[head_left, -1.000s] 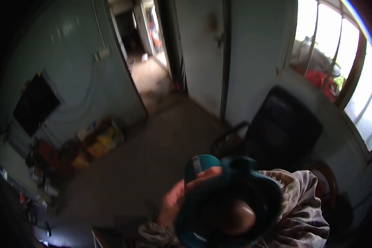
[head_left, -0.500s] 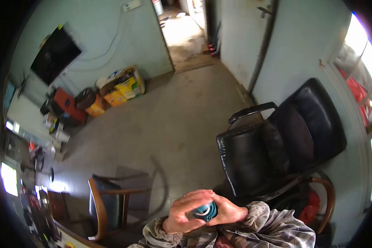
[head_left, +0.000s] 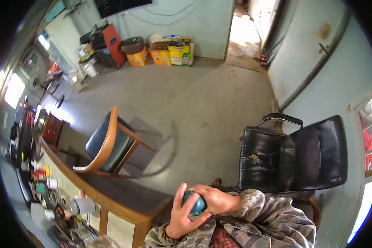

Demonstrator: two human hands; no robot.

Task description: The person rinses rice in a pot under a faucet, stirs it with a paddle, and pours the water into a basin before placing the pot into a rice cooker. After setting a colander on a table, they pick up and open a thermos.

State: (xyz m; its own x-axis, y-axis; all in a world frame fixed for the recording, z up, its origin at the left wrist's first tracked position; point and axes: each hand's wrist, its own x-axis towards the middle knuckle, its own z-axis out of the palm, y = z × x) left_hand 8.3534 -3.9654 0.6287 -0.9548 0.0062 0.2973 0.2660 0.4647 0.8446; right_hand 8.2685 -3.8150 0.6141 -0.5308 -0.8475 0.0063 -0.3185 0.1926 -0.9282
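Note:
A dark teal rounded object (head_left: pixel 196 204) is held between both hands at the bottom centre. My left hand (head_left: pixel 183 215) wraps its fingers round the near left side of it. From the right, my right hand (head_left: pixel 215 200) grips its top and right side. Much of the object is covered by fingers, so what it is cannot be told. Both hands come out of camouflage sleeves, above my lap.
A cluttered wooden desk (head_left: pixel 140 219) runs along the lower left. Beyond it is a wooden armchair (head_left: pixel 111 144). A worn black chair (head_left: pixel 293 155) is at the right. Cardboard boxes (head_left: pixel 181 56) line the far wall beside an open doorway (head_left: pixel 246 37).
The view has swung left, bringing the desk into sight. The teal object is turned, its ringed end no longer showing, and the right hand now lies over its top.

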